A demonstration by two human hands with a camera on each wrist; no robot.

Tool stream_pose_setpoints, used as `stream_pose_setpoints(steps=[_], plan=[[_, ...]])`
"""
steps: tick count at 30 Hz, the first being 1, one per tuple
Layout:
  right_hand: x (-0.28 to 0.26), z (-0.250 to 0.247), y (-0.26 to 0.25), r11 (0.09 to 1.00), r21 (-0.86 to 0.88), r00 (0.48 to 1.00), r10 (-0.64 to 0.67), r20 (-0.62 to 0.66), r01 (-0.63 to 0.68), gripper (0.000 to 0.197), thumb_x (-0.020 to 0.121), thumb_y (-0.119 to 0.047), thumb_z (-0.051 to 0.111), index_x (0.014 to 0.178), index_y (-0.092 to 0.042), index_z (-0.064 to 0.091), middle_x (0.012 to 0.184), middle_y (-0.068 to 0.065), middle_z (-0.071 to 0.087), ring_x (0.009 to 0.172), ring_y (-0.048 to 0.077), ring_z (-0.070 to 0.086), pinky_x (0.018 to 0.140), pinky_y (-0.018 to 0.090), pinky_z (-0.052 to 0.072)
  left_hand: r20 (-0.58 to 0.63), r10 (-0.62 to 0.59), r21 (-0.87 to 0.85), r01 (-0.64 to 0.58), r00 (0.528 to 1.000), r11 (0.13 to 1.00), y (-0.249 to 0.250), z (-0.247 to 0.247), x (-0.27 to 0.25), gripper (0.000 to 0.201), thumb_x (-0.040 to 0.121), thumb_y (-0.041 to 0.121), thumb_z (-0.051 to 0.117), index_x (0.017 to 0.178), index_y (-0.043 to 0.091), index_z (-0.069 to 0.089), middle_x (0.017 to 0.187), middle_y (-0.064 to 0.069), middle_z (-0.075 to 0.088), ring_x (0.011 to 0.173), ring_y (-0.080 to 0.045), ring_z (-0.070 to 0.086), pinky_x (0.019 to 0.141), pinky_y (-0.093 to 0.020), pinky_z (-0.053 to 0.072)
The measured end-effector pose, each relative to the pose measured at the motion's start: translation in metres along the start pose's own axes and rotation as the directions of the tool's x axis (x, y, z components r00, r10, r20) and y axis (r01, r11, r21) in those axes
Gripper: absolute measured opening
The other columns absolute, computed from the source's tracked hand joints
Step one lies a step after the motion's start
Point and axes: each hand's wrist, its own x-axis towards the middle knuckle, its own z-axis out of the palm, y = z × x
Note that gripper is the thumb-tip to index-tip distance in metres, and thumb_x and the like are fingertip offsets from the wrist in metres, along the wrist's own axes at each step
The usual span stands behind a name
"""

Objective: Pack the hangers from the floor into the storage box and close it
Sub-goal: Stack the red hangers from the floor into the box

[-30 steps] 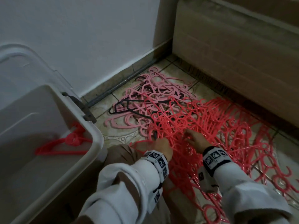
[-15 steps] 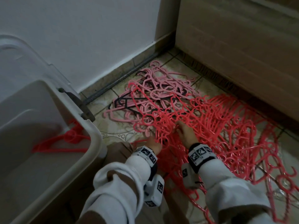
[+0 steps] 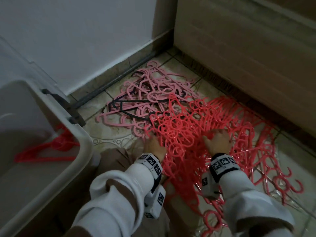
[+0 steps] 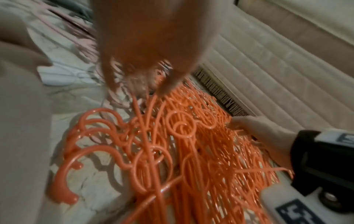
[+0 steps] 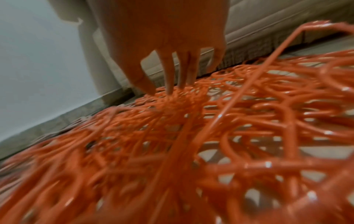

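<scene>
A big tangle of red hangers (image 3: 184,134) covers the tiled floor in front of me. My left hand (image 3: 154,147) is at its left edge, its fingers reaching down among the rods (image 4: 138,89); blur hides whether they grip. My right hand (image 3: 217,141) lies on the pile further right, and its straight fingertips (image 5: 169,89) press on the rods. The open grey storage box (image 3: 82,137) stands at my left with a few red hangers (image 3: 51,147) on its bottom.
Pink hangers (image 3: 145,93) mixed with black ones (image 3: 130,101) lie behind the red pile, near the wall (image 3: 77,40). A beige upholstered base (image 3: 239,57) bounds the floor at the right. The box lid (image 3: 17,62) stands behind the box. My knee (image 3: 116,156) is beside the box.
My hands have spread apart on the red pile: the right one moved to the right, the left one shifted slightly left. The pile's rods have shifted with them.
</scene>
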Motion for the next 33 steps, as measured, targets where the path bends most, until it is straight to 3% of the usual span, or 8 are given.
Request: stream_pose_setpoints(steps=[5,8,10,16,19,21,27,33], plan=[[0.010,-0.003,0.001,0.987,0.162,0.981,-0.021,0.191,-0.011,0.068,0.083,-0.034,0.065,0.137,-0.007,0.035,0.136,0.019,0.047,0.127,0.033,0.043,0.105,0.043,0.038,0.177,-0.336,-0.037,0.347,0.925,0.937,-0.013,0.001,-0.004,0.079,0.083,0.014,0.065,0.143,-0.004,0.018,0.131,-0.020,0.050,0.114,-0.033,0.056,0.099,-0.038,0.045],[0.000,-0.002,-0.005,0.999,0.042,0.983,-0.041,0.179,0.034,0.043,0.089,-0.033,0.057,0.124,-0.009,0.048,0.120,0.014,0.060,0.112,0.029,0.056,0.100,0.041,0.038,0.220,-0.383,-0.121,0.415,0.897,0.902,-0.016,0.002,-0.006,0.093,0.076,0.012,0.071,0.142,-0.001,0.007,0.108,-0.013,0.055,0.073,-0.022,0.060,0.054,-0.034,0.055],[-0.016,-0.001,-0.008,0.996,-0.017,0.985,-0.089,0.150,0.093,0.031,0.087,-0.029,0.057,0.114,-0.014,0.057,0.117,0.008,0.061,0.114,0.026,0.053,0.106,0.049,0.028,0.192,-0.362,-0.134,0.390,0.912,0.911,-0.021,0.002,-0.002,0.090,0.073,0.018,0.072,0.139,-0.002,0.015,0.121,-0.012,0.051,0.081,-0.023,0.059,0.043,-0.025,0.045],[-0.048,-0.006,-0.005,0.965,-0.073,0.967,-0.247,0.057,0.251,0.032,0.087,-0.045,0.052,0.094,-0.018,0.068,0.110,0.001,0.063,0.112,0.021,0.053,0.106,0.046,0.021,0.154,-0.234,-0.262,0.268,0.960,0.927,-0.031,0.006,0.005,0.073,0.068,0.015,0.075,0.132,-0.001,0.044,0.113,-0.016,0.063,0.087,-0.025,0.063,0.061,-0.028,0.054],[-0.024,0.003,0.008,0.953,0.303,0.999,0.034,-0.014,-0.028,0.059,0.079,-0.046,0.063,0.117,-0.003,0.055,0.136,0.017,0.043,0.126,0.032,0.043,0.106,0.041,0.032,0.150,-0.245,-0.261,0.277,0.958,0.925,-0.024,0.002,0.000,0.075,0.071,0.015,0.078,0.136,0.003,0.042,0.130,-0.014,0.056,0.111,-0.028,0.058,0.083,-0.035,0.054],[-0.009,0.004,0.009,0.814,0.523,0.966,0.236,0.101,-0.254,0.085,0.069,-0.055,0.069,0.129,0.001,0.044,0.135,0.020,0.047,0.124,0.033,0.047,0.106,0.041,0.038,0.187,-0.244,-0.242,0.285,0.952,0.927,-0.022,0.000,-0.003,0.078,0.075,0.020,0.076,0.140,0.004,0.036,0.134,-0.012,0.053,0.108,-0.025,0.058,0.068,-0.027,0.055],[0.000,0.005,0.002,0.854,0.450,0.956,0.162,0.246,-0.261,0.025,0.081,-0.003,0.063,0.105,0.007,0.061,0.105,0.019,0.066,0.097,0.031,0.063,0.082,0.032,0.047,0.216,-0.213,-0.219,0.260,0.953,0.941,-0.008,-0.004,-0.015,0.096,0.070,0.037,0.078,0.145,0.017,0.021,0.143,-0.011,0.042,0.124,-0.029,0.048,0.092,-0.036,0.047],[-0.012,0.024,0.009,0.720,0.640,0.956,0.115,0.272,-0.268,0.011,0.077,0.010,0.063,0.086,0.003,0.059,0.069,-0.005,0.071,0.049,-0.007,0.057,0.061,0.017,0.054,0.146,-0.134,-0.218,0.164,0.980,0.962,0.003,0.005,-0.021,0.047,0.076,0.025,0.075,0.114,0.007,0.054,0.109,0.001,0.060,0.100,-0.016,0.057,0.095,-0.032,0.046]])
